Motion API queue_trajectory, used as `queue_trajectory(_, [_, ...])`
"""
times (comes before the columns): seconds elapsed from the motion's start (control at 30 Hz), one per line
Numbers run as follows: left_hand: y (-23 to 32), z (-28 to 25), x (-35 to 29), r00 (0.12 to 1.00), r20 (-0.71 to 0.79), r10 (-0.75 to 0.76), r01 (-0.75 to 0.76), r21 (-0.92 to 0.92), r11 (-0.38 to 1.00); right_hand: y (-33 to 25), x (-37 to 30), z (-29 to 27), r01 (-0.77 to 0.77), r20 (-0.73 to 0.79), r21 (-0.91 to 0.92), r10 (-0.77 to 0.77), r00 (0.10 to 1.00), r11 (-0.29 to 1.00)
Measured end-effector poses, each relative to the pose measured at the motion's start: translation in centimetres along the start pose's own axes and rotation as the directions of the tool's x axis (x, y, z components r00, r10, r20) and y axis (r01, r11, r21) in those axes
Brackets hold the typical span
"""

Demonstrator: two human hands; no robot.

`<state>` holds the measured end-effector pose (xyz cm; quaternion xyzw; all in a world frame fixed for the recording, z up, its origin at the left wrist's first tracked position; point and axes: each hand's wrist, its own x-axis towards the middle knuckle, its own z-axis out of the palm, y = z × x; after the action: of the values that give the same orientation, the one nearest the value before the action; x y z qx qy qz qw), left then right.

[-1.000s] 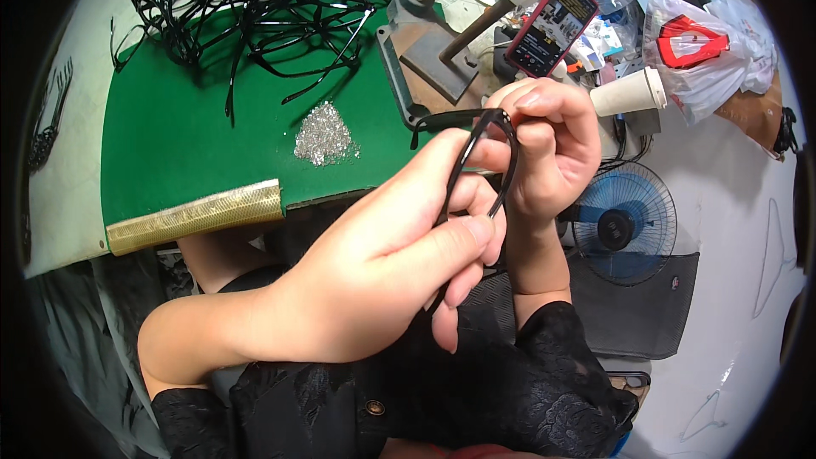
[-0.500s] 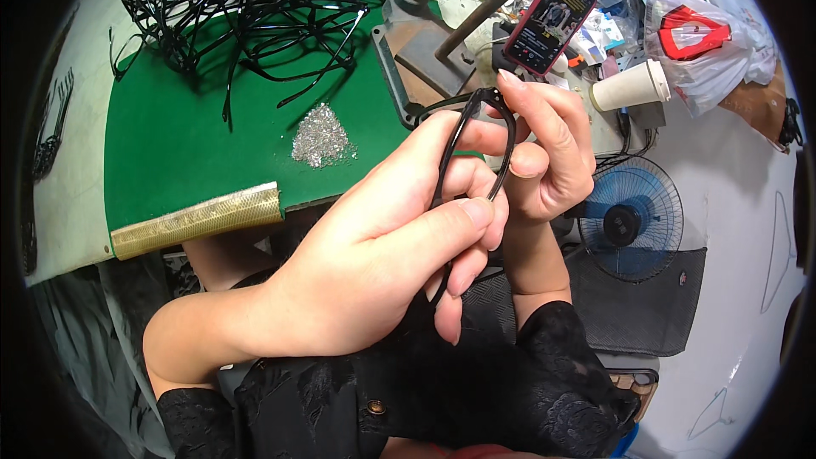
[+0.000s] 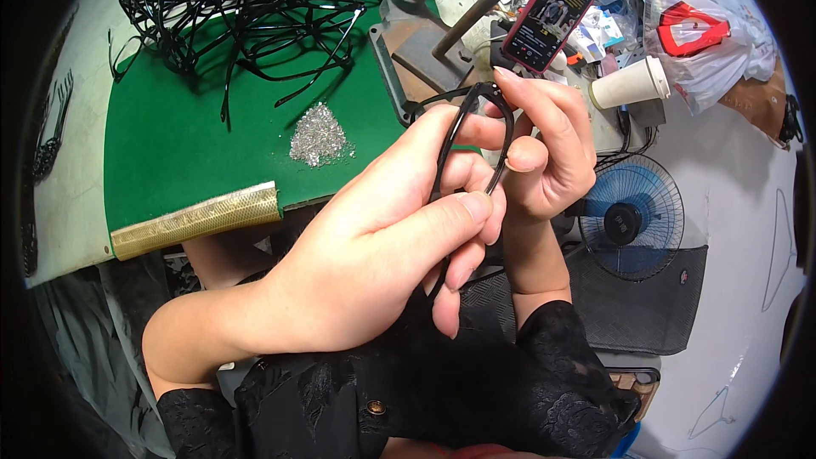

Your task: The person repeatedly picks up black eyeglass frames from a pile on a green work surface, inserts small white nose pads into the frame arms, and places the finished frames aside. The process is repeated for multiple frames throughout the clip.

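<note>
A black eyeglass frame (image 3: 450, 138) is held up in front of me, tilted, with its hinge corner at the top. My left hand (image 3: 365, 259) grips it, thumb pressed over the rim and fingers curled behind. The lower part of the frame passes behind those fingers. At the hinge corner is my right hand (image 3: 552, 140), its index fingertip against the frame and its thumb tip beside the rim. The right hand's other fingers are curled in. On the green mat (image 3: 170, 153) behind lies a small pile of tiny silvery metal pieces (image 3: 318, 136).
A tangled heap of black eyeglass frames (image 3: 246, 8) covers the far mat. Beyond my hands is a metal stand (image 3: 416, 59). A phone (image 3: 548, 21) leans near a white cup (image 3: 629, 83) and plastic bag (image 3: 714, 42). A blue fan (image 3: 629, 219) stands at right.
Both hands keep their hold on the eyeglass frame. My right thumb tip has shifted slightly up and closer to the rim; the frame itself has barely moved.
</note>
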<state>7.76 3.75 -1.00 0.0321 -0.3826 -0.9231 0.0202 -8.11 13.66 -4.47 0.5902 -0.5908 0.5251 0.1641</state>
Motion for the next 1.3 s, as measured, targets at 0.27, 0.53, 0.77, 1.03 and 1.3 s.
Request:
queue_trajectory(0.27, [1.1,0.4,1.9,0.996,-0.053,0.072,-0.068,0.086,0.994,1.6,-0.1,0.5,-0.211,-0.041,0.302,0.234,0.971,0.93])
queue_trajectory(0.53, [3.8,-0.5,10.0,0.891,-0.216,0.398,-0.307,0.36,0.881,3.8,-1.7,0.1,-0.35,-0.026,0.451,0.404,0.914,0.821])
queue_trajectory(0.77, [3.6,-0.7,12.4,0.895,-0.189,0.405,-0.33,0.332,0.884,4.2,-2.0,-1.2,-0.367,-0.033,0.39,0.411,0.911,0.845])
queue_trajectory(1.03, [2.9,0.5,13.2,0.892,-0.231,0.387,-0.331,0.248,0.91,4.7,-0.9,-2.2,-0.323,-0.1,0.332,0.373,0.922,0.886])
queue_trajectory(1.3, [2.2,1.6,13.4,0.882,-0.263,0.392,-0.337,0.23,0.913,4.4,4.8,-5.4,-0.206,-0.315,0.184,0.256,0.914,0.961])
